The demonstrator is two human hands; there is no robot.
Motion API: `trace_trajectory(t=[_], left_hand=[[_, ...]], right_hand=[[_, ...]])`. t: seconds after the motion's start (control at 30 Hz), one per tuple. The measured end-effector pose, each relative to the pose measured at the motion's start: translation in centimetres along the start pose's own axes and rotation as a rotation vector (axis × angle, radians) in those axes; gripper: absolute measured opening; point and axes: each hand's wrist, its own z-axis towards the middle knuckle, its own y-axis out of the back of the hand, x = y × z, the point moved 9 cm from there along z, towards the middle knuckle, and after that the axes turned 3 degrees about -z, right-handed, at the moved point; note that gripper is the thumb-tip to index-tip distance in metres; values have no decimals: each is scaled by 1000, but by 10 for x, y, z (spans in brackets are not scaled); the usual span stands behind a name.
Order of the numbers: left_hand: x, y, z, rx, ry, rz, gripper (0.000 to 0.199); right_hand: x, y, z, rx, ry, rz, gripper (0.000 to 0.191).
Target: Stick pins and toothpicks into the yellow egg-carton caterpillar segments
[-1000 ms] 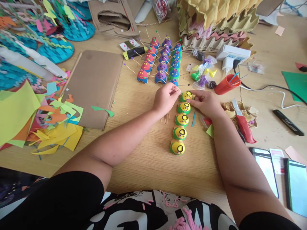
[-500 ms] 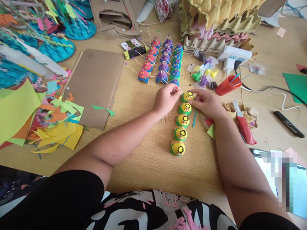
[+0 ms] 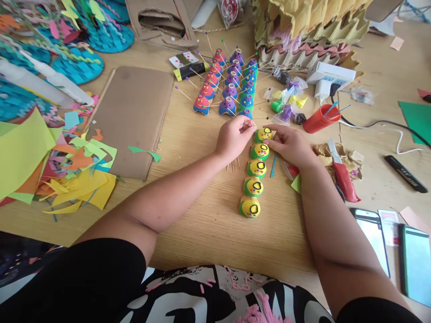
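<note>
A strip of egg-carton cups [image 3: 256, 168], painted green and topped with yellow clay faces and dark loops, runs away from me on the table. My right hand [image 3: 289, 146] grips its farthest cup between thumb and fingers. At that cup's left side, my left hand [image 3: 235, 137] is closed in a pinch; what the fingertips hold is too small to make out. Several toothpicks [image 3: 233, 165] lie beneath the left wrist. Beyond the hands stand three finished-looking rows: red cups [image 3: 206, 91], purple cups [image 3: 230, 92] and blue cups [image 3: 248, 89], with ball-tipped sticks poking out.
Brown cardboard [image 3: 133, 116] and paper scraps [image 3: 84, 170] lie to the left. On the right are a red cup [image 3: 319, 119], a power strip [image 3: 332, 74], a utility knife [image 3: 344, 179] with its blade out, and phones [image 3: 372, 237]. Egg trays [image 3: 310, 27] stack up behind.
Both hands stay at the far cup of the yellow-and-green strip, almost unmoved. The view has shifted very slightly.
</note>
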Motion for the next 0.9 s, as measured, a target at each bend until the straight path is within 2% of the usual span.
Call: trace_trajectory(t=[0.17,0.43,0.9], left_hand=[[1,1,0,-8,10,-16,10],[2,1,1,-18,25,-22,11],[-7,-2,0,22,-48,82,10]], right_hand=[[1,3,-1,-37,15,-53,53],[2,3,0,-44,34,-80,53],[0,2,-2,-42,10,-21,53]])
